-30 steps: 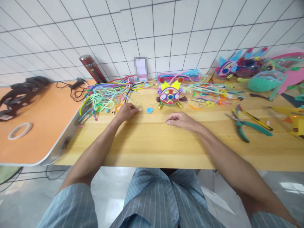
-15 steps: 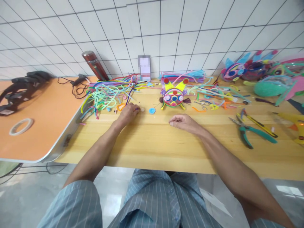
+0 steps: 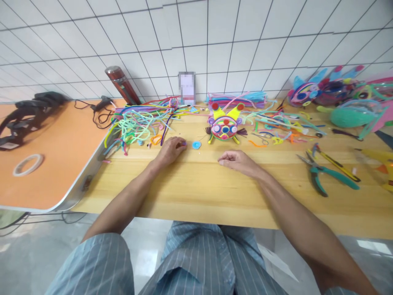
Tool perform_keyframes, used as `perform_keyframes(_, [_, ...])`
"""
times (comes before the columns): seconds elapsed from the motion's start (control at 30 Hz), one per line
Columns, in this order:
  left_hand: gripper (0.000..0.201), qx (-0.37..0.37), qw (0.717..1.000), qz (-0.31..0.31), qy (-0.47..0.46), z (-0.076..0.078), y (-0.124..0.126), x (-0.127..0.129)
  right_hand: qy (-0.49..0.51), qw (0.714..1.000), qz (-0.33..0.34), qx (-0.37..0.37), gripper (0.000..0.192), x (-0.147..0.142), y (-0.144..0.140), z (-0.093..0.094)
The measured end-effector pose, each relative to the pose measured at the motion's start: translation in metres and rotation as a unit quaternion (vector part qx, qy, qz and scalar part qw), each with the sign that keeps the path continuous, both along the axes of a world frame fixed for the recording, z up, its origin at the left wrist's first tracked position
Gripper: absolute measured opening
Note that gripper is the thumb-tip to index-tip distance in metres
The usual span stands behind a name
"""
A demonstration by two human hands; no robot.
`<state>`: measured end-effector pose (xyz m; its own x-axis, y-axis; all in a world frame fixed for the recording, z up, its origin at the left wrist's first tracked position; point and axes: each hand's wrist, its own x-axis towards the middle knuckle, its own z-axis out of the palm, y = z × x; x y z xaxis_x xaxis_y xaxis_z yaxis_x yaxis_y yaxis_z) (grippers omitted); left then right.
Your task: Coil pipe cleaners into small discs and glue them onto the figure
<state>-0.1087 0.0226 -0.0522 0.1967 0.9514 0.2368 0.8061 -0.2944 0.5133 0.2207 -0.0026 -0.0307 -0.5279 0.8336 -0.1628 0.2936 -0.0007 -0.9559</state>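
Near the table's (image 3: 196, 192) back edge, my left hand (image 3: 170, 150) pinches a small coil (image 3: 183, 144); my right hand (image 3: 236, 159) rests curled, empty.

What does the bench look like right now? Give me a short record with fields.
left hand: curled on the table, fingertips at a small purple piece
right hand: loosely closed on the table, nothing visible in it
blue coil: between left hand and figure
figure: upright behind the hands
pipe cleaners: loose heap, left rear
pliers: lying at right
tape roll: on orange table
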Motion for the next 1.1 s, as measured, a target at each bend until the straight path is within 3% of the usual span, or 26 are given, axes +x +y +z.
perform_keyframes(0.23, [0.017, 0.020, 0.999, -0.006, 0.040, 0.004, 0.000, 0.001, -0.001, 1.000, -0.005, -0.001, 0.040, 0.001, 0.001, -0.002])
perform_keyframes(0.43, [0.015, 0.020, 0.999, 0.013, -0.033, 0.006, 0.004, 0.015, 0.006, 1.000, -0.003, -0.001, 0.040, 0.001, 0.003, -0.007])
perform_keyframes(0.53, [0.018, 0.034, 0.999, -0.023, -0.036, 0.006, 0.004, 0.031, 0.008, 1.000, -0.002, 0.003, 0.040, 0.001, 0.004, -0.009])
perform_keyframes(0.7, [0.018, 0.058, 0.991, -0.108, 0.055, 0.003, 0.002, 0.050, 0.007, 1.000, -0.002, 0.006, 0.037, 0.002, 0.003, -0.010])
perform_keyframes(0.9, [0.029, 0.011, 0.975, -0.061, 0.211, 0.006, 0.008, 0.049, 0.011, 1.000, -0.003, 0.002, 0.036, 0.002, 0.003, -0.012])
perform_keyframes(1.1, [0.037, 0.002, 0.971, -0.059, 0.231, 0.007, 0.008, 0.048, -0.002, 1.000, -0.005, -0.005, 0.038, 0.001, 0.004, -0.010])
